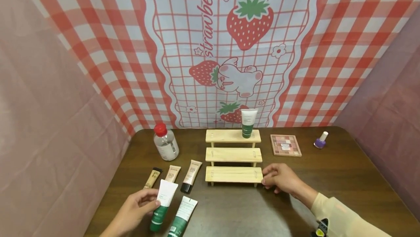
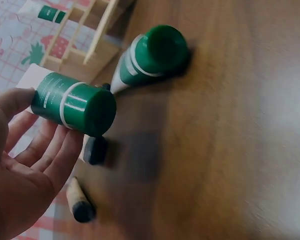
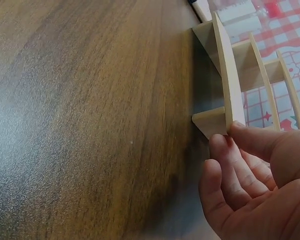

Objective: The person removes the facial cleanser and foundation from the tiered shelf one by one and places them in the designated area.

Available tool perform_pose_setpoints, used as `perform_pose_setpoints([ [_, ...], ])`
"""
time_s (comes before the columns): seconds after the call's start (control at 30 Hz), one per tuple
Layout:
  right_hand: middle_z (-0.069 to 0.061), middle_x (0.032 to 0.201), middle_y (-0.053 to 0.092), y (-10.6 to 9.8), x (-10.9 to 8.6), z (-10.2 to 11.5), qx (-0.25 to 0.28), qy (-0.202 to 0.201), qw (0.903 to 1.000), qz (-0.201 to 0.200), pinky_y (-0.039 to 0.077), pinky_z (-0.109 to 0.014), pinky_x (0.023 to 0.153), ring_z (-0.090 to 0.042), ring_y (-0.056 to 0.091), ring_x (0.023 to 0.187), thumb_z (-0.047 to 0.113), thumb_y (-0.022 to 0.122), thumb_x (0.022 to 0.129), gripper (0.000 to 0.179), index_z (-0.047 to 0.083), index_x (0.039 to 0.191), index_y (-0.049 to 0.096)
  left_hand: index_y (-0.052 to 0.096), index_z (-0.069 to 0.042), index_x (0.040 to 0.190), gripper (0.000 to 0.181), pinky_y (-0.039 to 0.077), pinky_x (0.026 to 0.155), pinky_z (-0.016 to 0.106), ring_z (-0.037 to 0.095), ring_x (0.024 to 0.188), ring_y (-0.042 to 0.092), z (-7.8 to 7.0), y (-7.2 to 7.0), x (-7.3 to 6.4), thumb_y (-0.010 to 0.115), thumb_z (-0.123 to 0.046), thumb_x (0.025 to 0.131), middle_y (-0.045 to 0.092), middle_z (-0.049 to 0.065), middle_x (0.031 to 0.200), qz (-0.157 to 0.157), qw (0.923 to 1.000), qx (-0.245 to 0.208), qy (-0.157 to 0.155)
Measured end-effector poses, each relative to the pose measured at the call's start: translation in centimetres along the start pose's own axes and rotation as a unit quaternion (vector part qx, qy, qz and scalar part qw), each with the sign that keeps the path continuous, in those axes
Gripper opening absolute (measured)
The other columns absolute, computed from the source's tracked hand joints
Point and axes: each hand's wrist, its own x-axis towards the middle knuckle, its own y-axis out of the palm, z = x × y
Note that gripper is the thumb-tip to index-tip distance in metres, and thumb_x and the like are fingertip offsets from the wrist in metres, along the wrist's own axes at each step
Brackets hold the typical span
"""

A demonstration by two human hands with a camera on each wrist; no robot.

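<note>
My left hand (image 1: 137,208) holds a white and green squeeze tube (image 1: 160,213) between thumb and fingers, its green cap downward. In the left wrist view the cap (image 2: 100,111) points away from the palm. A second green and white tube (image 1: 183,218) lies on the table just right of it. My right hand (image 1: 284,179) pinches the right end of the lowest step of a three-step wooden rack (image 1: 233,174). The right wrist view shows the thumb on the board's edge (image 3: 230,82) and fingertips below it. Another such tube (image 1: 248,124) stands on the top step.
Two BB cream tubes (image 1: 191,175) and a gold tube with a black end (image 1: 152,178) lie left of the rack. Behind them stands a clear bottle with a red cap (image 1: 166,144). An eyeshadow palette (image 1: 286,145) and purple nail polish (image 1: 321,140) are at the right.
</note>
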Motion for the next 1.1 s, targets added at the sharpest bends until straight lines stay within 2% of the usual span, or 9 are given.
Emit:
perform_pose_setpoints([
  [0.27, -0.012, 0.088, 0.076, 0.0, 0.1, 0.2, -0.020, 0.006, 0.9997, -0.013, 0.055, -0.036, 0.050, -0.021, 0.070, 0.072, 0.004, 0.079, 0.084, 0.036, -0.009, 0.113, 0.062, 0.061, 0.013, 0.128, 0.041, 0.061, 0.069, 0.031, 0.005, 0.088, 0.069, 1.5, -0.5, -1.2, 0.068, -0.014, 0.098, 0.072, 0.022, 0.109, 0.022, 0.9990, 0.018, -0.035],
  [0.47, -0.011, 0.088, 0.076, 0.2, 0.2, 0.6, -0.033, 0.015, 0.9991, -0.020, 0.055, -0.037, 0.050, -0.021, 0.070, 0.072, 0.003, 0.080, 0.083, 0.035, -0.007, 0.111, 0.063, 0.059, 0.016, 0.128, 0.044, 0.063, 0.069, 0.033, 0.011, 0.090, 0.069, 2.0, -1.0, -1.9, 0.069, -0.015, 0.098, 0.073, 0.020, 0.109, 0.035, 0.9963, 0.020, -0.076],
  [0.63, -0.011, 0.086, 0.076, 0.3, 0.3, 0.9, -0.042, 0.018, 0.9987, -0.022, 0.054, -0.037, 0.049, -0.021, 0.070, 0.071, 0.000, 0.079, 0.081, 0.033, -0.007, 0.109, 0.063, 0.059, 0.017, 0.126, 0.041, 0.063, 0.068, 0.037, 0.019, 0.090, 0.069, 2.5, -1.2, -2.0, 0.068, -0.011, 0.098, 0.074, 0.019, 0.105, 0.038, 0.9944, 0.011, -0.098],
  [0.77, -0.012, 0.086, 0.076, 0.3, 0.4, 1.2, -0.047, 0.020, 0.9984, -0.025, 0.054, -0.036, 0.049, -0.020, 0.070, 0.070, 0.000, 0.078, 0.081, 0.032, -0.008, 0.109, 0.063, 0.060, 0.017, 0.123, 0.038, 0.062, 0.066, 0.039, 0.023, 0.084, 0.068, 2.7, -1.3, -1.7, 0.068, -0.009, 0.097, 0.074, 0.016, 0.100, 0.032, 0.9936, 0.012, -0.108],
  [0.97, -0.012, 0.085, 0.076, 0.3, 0.3, 1.3, -0.057, 0.022, 0.9978, -0.026, 0.054, -0.036, 0.049, -0.019, 0.069, 0.070, 0.000, 0.078, 0.081, 0.031, -0.008, 0.108, 0.063, 0.065, 0.013, 0.118, 0.034, 0.059, 0.058, 0.035, 0.019, 0.073, 0.066, 2.6, -1.2, -1.5, 0.072, -0.011, 0.094, 0.074, 0.012, 0.091, 0.024, 0.9929, 0.046, -0.108],
  [1.1, -0.011, 0.085, 0.076, 0.4, 0.4, 1.3, -0.058, 0.020, 0.9977, -0.027, 0.054, -0.037, 0.050, -0.021, 0.071, 0.071, 0.000, 0.078, 0.081, 0.031, -0.008, 0.107, 0.063, 0.066, 0.013, 0.116, 0.034, 0.056, 0.053, 0.033, 0.017, 0.068, 0.064, 2.8, -1.2, -1.4, 0.072, -0.011, 0.094, 0.074, 0.011, 0.088, 0.020, 0.9926, 0.050, -0.109],
])
